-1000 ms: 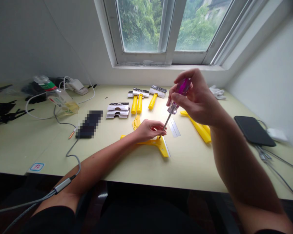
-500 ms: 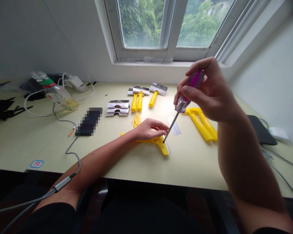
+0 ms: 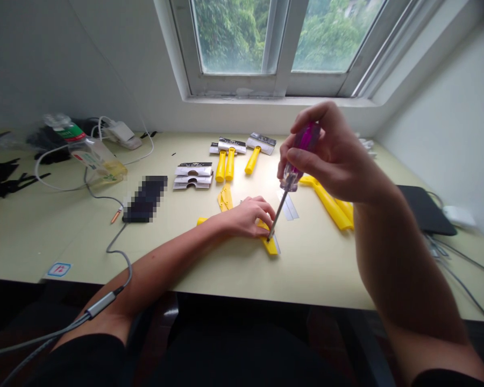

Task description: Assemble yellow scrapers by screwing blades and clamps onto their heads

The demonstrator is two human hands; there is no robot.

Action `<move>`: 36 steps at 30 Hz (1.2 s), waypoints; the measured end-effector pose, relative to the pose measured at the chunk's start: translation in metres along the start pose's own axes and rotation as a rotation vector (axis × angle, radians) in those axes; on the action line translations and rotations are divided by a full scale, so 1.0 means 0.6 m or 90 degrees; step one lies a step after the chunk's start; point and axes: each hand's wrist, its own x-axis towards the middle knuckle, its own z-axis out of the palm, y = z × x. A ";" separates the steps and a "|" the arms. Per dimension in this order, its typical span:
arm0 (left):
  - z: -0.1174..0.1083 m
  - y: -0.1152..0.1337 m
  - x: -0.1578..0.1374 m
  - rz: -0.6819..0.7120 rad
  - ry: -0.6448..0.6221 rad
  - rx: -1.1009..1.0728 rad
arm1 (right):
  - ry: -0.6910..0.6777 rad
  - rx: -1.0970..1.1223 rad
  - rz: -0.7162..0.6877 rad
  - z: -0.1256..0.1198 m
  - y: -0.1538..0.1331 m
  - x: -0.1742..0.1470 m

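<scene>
My right hand (image 3: pixel 326 156) is wrapped around the clear and purple handle of a screwdriver (image 3: pixel 279 207), its shaft slanting down to the left. The tip touches the head of a yellow scraper (image 3: pixel 271 247), around a screw spot, with a thin blade along the scraper's right edge. My left hand (image 3: pixel 253 217) lies over that scraper with its fingers curled on the head, pressing it to the table. Most of the scraper's handle is hidden under the hand and forearm. Just beyond the left wrist lie loose yellow head plates (image 3: pixel 225 199). Thin metal blades (image 3: pixel 290 207) lie right of the screwdriver shaft.
Yellow handles (image 3: pixel 331 207) lie partly behind my right wrist. Farther back are several scrapers with sleeved heads (image 3: pixel 253 161) and a stack of cardboard sleeves (image 3: pixel 192 176). A phone (image 3: pixel 145 199) with a cable, a plastic bottle (image 3: pixel 70 129) and a black flat device (image 3: pixel 423 209) lie around.
The screwdriver and my right hand have shifted slightly left and down, the tip now at the lower part of the scraper head. My left fingers have curled closer onto the head.
</scene>
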 end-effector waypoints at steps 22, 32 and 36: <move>0.007 0.005 -0.004 0.019 0.046 0.106 | 0.055 -0.610 -0.088 0.000 -0.073 -0.028; 0.021 0.008 -0.004 0.038 0.082 0.241 | -0.059 -0.506 -0.100 -0.003 -0.114 -0.057; 0.016 0.017 -0.008 0.055 0.163 0.096 | -0.009 -0.571 -0.094 -0.010 -0.091 -0.044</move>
